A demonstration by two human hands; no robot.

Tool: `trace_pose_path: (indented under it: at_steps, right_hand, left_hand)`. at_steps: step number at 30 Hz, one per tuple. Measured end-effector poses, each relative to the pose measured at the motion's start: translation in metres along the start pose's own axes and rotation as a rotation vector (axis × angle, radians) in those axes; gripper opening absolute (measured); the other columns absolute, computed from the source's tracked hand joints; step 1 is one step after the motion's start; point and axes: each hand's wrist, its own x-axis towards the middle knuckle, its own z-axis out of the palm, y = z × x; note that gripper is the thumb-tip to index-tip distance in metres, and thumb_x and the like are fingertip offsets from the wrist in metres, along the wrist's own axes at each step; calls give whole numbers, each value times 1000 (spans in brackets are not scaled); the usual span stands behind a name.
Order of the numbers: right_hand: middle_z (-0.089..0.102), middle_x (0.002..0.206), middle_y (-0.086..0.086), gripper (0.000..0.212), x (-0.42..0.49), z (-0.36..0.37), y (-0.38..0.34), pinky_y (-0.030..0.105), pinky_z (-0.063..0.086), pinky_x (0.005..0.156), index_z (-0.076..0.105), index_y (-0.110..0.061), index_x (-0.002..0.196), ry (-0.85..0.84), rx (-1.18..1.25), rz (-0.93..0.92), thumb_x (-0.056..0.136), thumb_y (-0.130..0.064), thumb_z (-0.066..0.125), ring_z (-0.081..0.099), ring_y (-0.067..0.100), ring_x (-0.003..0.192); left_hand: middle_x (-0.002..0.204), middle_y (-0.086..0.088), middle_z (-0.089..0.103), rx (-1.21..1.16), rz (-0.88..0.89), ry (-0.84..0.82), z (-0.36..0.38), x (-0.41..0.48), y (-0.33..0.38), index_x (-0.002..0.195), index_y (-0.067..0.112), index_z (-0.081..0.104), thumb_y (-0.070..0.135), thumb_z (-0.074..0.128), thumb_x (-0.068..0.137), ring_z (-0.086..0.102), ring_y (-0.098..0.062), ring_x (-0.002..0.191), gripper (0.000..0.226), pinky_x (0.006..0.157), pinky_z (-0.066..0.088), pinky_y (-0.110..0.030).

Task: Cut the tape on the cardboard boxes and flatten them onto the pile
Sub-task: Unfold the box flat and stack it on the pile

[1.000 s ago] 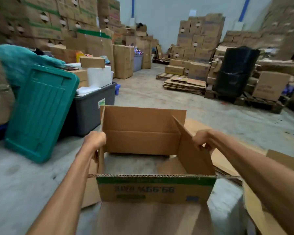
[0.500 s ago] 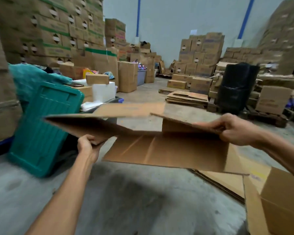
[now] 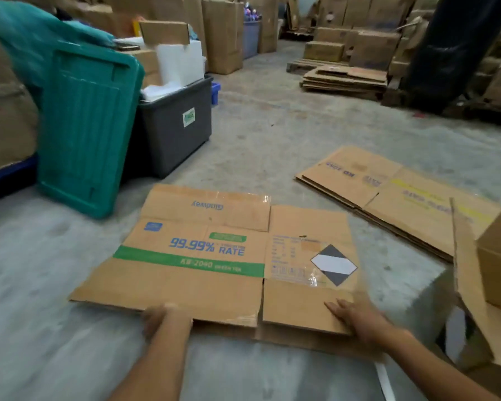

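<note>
The person is holding the flattened box (image 3: 214, 256) by its near edge, one hand toward each end, most likely so that the wide sheet is staying level and square while it is being carried low over the concrete floor (image 3: 272, 131). The left hand (image 3: 159, 318) is curling over the near edge of the left panel, its grip grasping the cardboard, though the fingers underneath are hidden. The right hand (image 3: 356, 316) is lying on the near right flap with its fingers stretched fairly straight, a released grip that is pressing on the sheet instead of clenching it, probably to keep that loose flap from lifting. The box is sitting directly in front of the person, just left of the pile of flattened cartons (image 3: 394, 192), apart from it and not yet on top; whether it is touching the floor cannot be told. It is looking fully collapsed: brown corrugated board, flaps spread open, a green band with blue print reading "99.99% RATE", a black and white diamond label on the right panel, and clear tape remnants glinting at the seams. By judgement, sliding or swinging it rightward onto the pile is remaining.
</note>
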Motion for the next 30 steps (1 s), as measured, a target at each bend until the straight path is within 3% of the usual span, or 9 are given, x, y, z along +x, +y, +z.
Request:
trace_pose_path:
  at_steps: [2,4,8,11,14,19,23,26,30]
  right_hand:
    - [17,165,12,88,6,-16,-7,37,29,117,7,-24,160,-101,57,14,93,-31,63,29,30,148]
    - [24,164,10,93,15,-33,-20,34,30,116,9,-23,160,-99,93,7,89,-45,65,29,27,148]
    - [29,160,14,75,34,-63,-64,38,32,113,16,-18,159,151,186,-72,98,-46,49,30,31,146]
    - [14,165,16,71,54,-68,-105,48,30,117,15,-19,158,272,181,-84,100,-48,42,16,34,151]
    - [3,167,13,69,77,-63,-141,53,23,118,14,-20,158,315,195,-90,101,-48,40,2,35,153]
    - [-5,168,7,71,130,-52,-166,63,9,118,10,-23,159,394,137,-79,100,-55,31,-4,32,154]
    - [-1,168,4,75,161,-8,-159,68,0,117,11,-26,160,584,152,-110,96,-64,17,-3,26,155]
    - [2,169,3,74,169,9,-158,67,1,117,15,-27,160,701,144,-117,96,-63,23,-2,24,155]
    - [-2,169,1,75,173,9,-157,65,2,118,10,-28,160,725,159,-131,96,-62,27,-5,21,155]
  left_hand:
    - [137,-31,44,-117,64,231,-13,-7,13,132,-2,43,21,48,86,42,-44,129,51,104,27,-49]
    - [131,-29,46,167,382,366,-24,-21,24,128,4,45,16,55,77,43,-44,124,54,100,29,-52]
    - [121,-19,57,524,926,-39,-3,-34,39,115,8,62,9,65,77,49,-38,117,38,96,38,-49]
    - [135,-17,54,797,1161,-322,30,-29,42,125,10,60,21,61,81,45,-35,129,45,105,37,-47]
    - [152,-18,40,948,1208,-517,58,-31,42,135,12,55,31,47,88,33,-33,142,52,116,26,-43]
    - [163,-7,19,1158,1306,-636,79,-1,38,150,20,36,39,21,86,15,-24,151,68,120,12,-36]
    - [166,5,2,1095,1407,-627,78,33,9,157,31,11,37,19,99,-6,-11,152,59,123,7,-37]
    - [166,4,3,1082,1462,-588,80,35,0,158,28,10,33,23,100,-6,-12,152,60,123,8,-38]
    - [166,4,7,1063,1430,-595,82,38,-1,157,28,14,33,27,98,-1,-11,152,61,124,10,-39]
